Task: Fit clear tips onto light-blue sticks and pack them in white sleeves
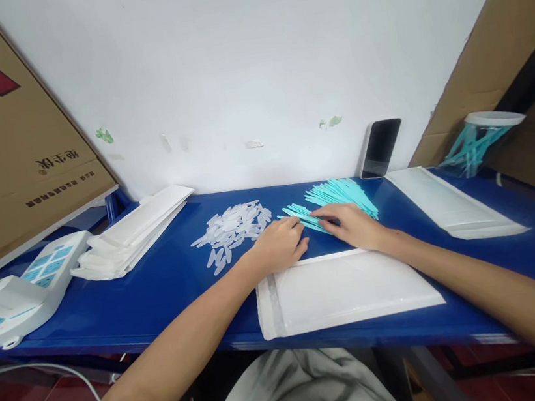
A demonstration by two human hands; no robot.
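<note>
Several thin teal sticks (pixel 300 211) lie as a small loose group between my two hands. My right hand (pixel 352 223) has its thumb and index finger closed on the right end of these sticks. My left hand (pixel 280 245) is curled beside their left end, its fingertips touching or very near them; whatever it may hold is hidden. Behind my right hand spreads a fanned pile of more teal sticks (pixel 340 194). A white padded envelope (pixel 348 288) lies flat in front of me, just below both hands. Left of the hands is a heap of small translucent whitish strips (pixel 234 224).
A stack of white envelopes (pixel 138 234) and a power strip (pixel 45 276) with a charger are at left. Another white envelope (pixel 450 203) lies at right, near a phone (pixel 381 148) leaning on the wall and a lidded jar (pixel 479 143) of teal sticks. Cardboard stands on both sides.
</note>
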